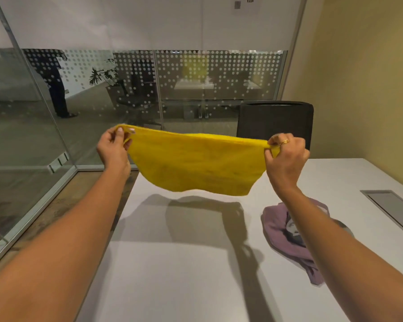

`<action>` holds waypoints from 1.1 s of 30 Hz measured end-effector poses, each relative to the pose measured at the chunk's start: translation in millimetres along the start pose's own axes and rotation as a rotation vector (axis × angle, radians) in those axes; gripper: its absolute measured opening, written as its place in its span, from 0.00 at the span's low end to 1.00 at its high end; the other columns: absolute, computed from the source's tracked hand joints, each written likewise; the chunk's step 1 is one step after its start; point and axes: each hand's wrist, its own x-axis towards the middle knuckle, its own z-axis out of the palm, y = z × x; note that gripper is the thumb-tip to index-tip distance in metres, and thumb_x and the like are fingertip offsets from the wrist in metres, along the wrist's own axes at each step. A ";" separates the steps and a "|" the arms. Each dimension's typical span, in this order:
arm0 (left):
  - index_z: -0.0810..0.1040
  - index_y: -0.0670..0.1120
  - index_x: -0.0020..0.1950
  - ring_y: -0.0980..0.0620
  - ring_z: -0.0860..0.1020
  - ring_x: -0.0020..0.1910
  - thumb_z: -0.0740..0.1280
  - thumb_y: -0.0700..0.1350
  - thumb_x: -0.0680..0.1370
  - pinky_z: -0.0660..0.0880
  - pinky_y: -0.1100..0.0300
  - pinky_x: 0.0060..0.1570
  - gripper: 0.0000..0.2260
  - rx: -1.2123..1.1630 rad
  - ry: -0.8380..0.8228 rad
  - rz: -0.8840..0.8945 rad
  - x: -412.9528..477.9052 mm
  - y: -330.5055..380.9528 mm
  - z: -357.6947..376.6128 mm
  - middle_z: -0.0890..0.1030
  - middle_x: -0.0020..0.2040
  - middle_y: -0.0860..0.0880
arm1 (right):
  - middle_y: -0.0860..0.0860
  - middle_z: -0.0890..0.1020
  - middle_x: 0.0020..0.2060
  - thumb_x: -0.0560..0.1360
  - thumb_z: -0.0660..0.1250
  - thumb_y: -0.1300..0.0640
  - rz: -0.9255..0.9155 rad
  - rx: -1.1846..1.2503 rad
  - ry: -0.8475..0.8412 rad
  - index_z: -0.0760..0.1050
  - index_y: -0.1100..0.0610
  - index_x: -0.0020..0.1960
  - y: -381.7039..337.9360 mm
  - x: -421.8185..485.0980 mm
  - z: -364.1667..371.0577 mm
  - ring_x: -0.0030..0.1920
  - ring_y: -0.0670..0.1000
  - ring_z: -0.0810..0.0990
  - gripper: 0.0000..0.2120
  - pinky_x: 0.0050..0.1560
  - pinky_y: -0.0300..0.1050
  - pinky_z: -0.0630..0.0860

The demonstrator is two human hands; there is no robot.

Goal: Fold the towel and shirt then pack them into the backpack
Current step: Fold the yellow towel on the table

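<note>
Bare arms on show here: the left forearm (pixel 79 228) uncovered all the way back, the right forearm (pixel 330 235) just the same, skin right to the edge of view. Now the right hand (pixel 286 156), and there's a gold ring (pixel 285 141) with a raised, ornate top, catching the light; which finger it's on is hard to tell. Over to the left hand (pixel 113 147): nails (pixel 120 129) kept a little long, pale and glossy.
</note>
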 end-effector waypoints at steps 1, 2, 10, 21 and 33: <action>0.73 0.51 0.43 0.61 0.77 0.38 0.59 0.39 0.81 0.76 0.69 0.41 0.10 0.003 -0.001 -0.009 -6.9 -8.7 -12.2 0.77 0.41 0.53 | 0.57 0.78 0.43 0.70 0.70 0.60 -0.006 -0.028 -0.023 0.77 0.58 0.45 4.7 -13.3 -1.8 0.47 0.59 0.73 0.05 0.44 0.48 0.62; 0.73 0.51 0.44 0.61 0.78 0.37 0.59 0.39 0.81 0.76 0.69 0.41 0.10 0.011 0.003 -0.029 -15.0 -19.0 -26.6 0.77 0.41 0.52 | 0.56 0.79 0.41 0.69 0.72 0.60 0.001 -0.050 -0.070 0.77 0.58 0.43 10.0 -28.4 -4.6 0.46 0.59 0.73 0.05 0.44 0.48 0.61; 0.74 0.46 0.41 0.63 0.78 0.35 0.58 0.35 0.80 0.73 0.64 0.45 0.11 0.305 -0.049 -0.289 -125.8 -120.5 -166.0 0.81 0.29 0.60 | 0.50 0.77 0.33 0.65 0.71 0.65 -0.023 -0.102 -0.876 0.75 0.55 0.36 72.0 -167.7 -26.1 0.41 0.56 0.75 0.07 0.38 0.44 0.63; 0.83 0.44 0.39 0.49 0.64 0.29 0.67 0.40 0.77 0.60 0.56 0.32 0.09 0.715 -0.278 -0.452 -181.2 -145.4 -249.5 0.70 0.25 0.47 | 0.46 0.75 0.39 0.71 0.65 0.66 -0.010 -0.097 -1.449 0.72 0.52 0.41 113.0 -223.0 -48.6 0.41 0.46 0.73 0.09 0.37 0.32 0.65; 0.74 0.41 0.26 0.55 0.64 0.18 0.70 0.38 0.74 0.59 0.66 0.23 0.16 0.953 -0.550 -0.771 -187.4 -109.5 -251.8 0.68 0.22 0.47 | 0.51 0.76 0.51 0.70 0.72 0.58 0.217 -0.296 -1.945 0.74 0.56 0.62 121.7 -215.4 -72.9 0.47 0.49 0.73 0.21 0.45 0.38 0.72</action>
